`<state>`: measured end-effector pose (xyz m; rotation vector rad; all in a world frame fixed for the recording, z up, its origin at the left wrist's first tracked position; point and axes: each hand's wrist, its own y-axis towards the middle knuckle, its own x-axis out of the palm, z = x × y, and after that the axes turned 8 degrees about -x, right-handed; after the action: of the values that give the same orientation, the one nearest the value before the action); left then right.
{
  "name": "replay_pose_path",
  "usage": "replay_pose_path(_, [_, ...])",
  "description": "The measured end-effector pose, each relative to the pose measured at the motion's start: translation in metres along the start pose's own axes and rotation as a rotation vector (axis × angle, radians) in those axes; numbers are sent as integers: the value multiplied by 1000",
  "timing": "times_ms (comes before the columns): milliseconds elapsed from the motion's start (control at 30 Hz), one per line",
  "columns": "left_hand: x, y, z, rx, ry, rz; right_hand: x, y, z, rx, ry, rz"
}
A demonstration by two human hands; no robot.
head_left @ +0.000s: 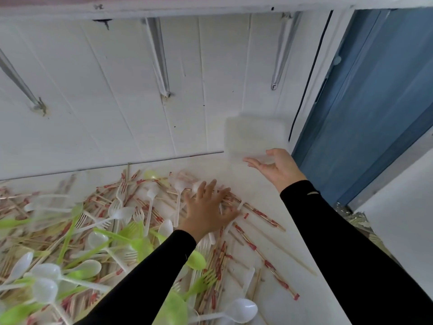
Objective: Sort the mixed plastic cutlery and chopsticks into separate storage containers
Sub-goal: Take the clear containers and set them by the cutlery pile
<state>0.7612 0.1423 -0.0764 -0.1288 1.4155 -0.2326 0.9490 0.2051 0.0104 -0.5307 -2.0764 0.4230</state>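
Spoons [243, 309] look glossy plastic, chopsticks [260, 213] wood, container [254, 137] frosted plastic.

You stand in what looks like a plain storeroom or back workroom; a white panelled wall [117, 102] faces you; metal brackets [161, 66] prop a shelf [187, 10] overhead; a blue door [375, 102] stands right; a white table [269, 207] bears a bulk heap of disposable cutlery and chopsticks [93, 231]

White table [262, 207]: mixed cutlery [112, 242], chopsticks [257, 249] heaped
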Motion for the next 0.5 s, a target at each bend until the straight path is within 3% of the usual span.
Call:
replay_pose_path(300, [0, -17, -28, -94, -97, 26, 0, 12, 15, 45, -127, 52])
replay_pose_path(433, [-2, -18, -28, -114, -166, 11, 0, 31, 22, -14, -318, -2])
replay_pose_path(500, [-5, -15, -29, -116, -207, 100, -2, 41, 24, -70, -384, 6])
